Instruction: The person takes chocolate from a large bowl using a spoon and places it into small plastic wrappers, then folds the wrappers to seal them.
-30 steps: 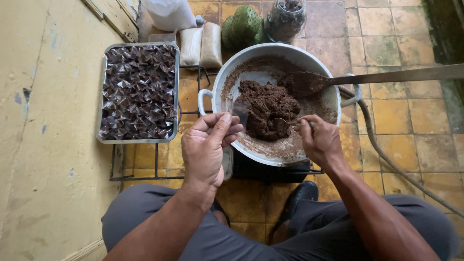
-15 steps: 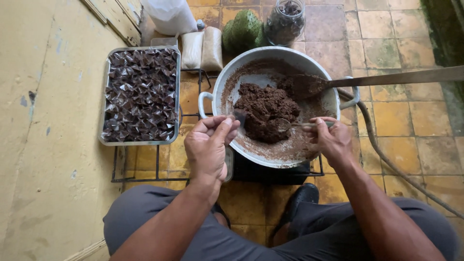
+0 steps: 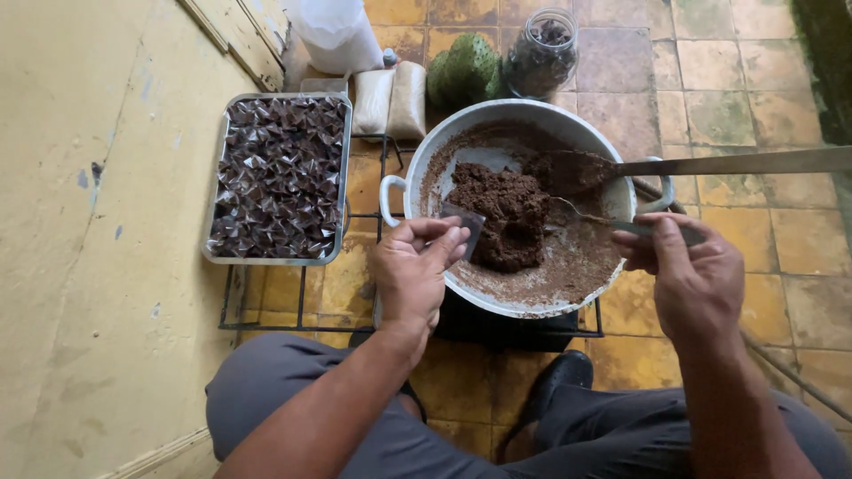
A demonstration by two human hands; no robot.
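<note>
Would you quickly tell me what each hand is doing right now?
Left hand: closed, pinching a small clear wrapper over the pan.
Right hand: closed on a spoon that reaches into the brown paste.

My white pan [image 3: 497,115] holds dark brown paste [image 3: 506,222], with lighter brown smears on its wall. On the left, the silver tray [image 3: 213,253] carries glossy dark brown wrapped pieces [image 3: 280,177]. Far off sits a bumpy green fruit [image 3: 463,69]. The floor tiles [image 3: 763,53] are mottled ochre; the wall [image 3: 89,266] is pale yellow.
</note>
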